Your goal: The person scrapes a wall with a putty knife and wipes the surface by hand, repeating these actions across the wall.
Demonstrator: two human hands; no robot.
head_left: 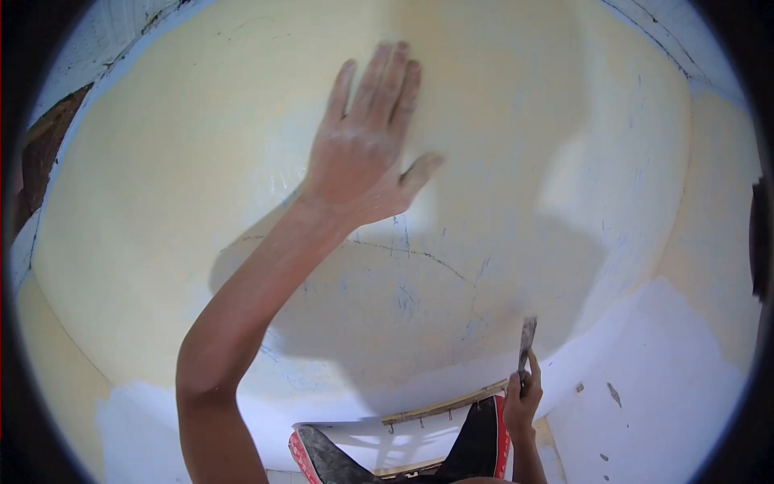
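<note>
Upper centre of the frame, the left hand [359, 157] lies flat on the cream-yellow plastered wall [161, 161], fingers together, thumb out. Lower right, the right hand [522, 399] pinches a narrow grey metal putty knife [527, 335], blade up. Across the bottom band, white filler [661, 387] is spread; hairline cracks [419, 254] above look unfilled. No container shows.

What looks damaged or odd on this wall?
A thin crack runs across the yellow wall just below the left hand pressed flat on it, with bluish scratches around it. The right hand holds a scraper.
</note>
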